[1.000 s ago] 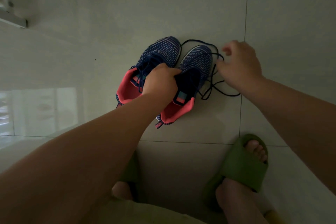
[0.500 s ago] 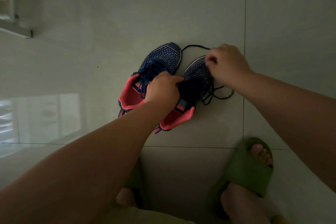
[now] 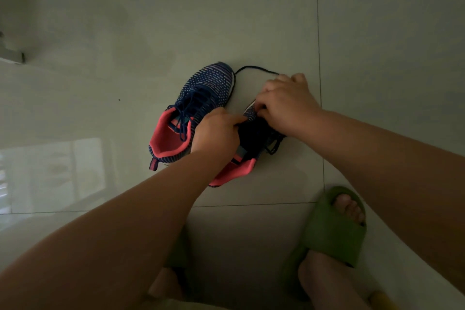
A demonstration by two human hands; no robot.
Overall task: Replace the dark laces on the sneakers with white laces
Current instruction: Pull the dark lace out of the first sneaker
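- Head view: two blue knit sneakers with coral lining sit side by side on the tiled floor, beyond the green slipper.
- Left sneaker is laced dark.
- Left hand grips the right sneaker; right hand pinches its loosened dark lace.

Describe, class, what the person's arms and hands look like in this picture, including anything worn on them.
Both forearms are bare as far as the frame shows: no sleeves in view. The left hand and right hand wear no gloves, and no rings, watch or bracelet can be seen at the wrists. The light is dim, so fine marks cannot be made out.
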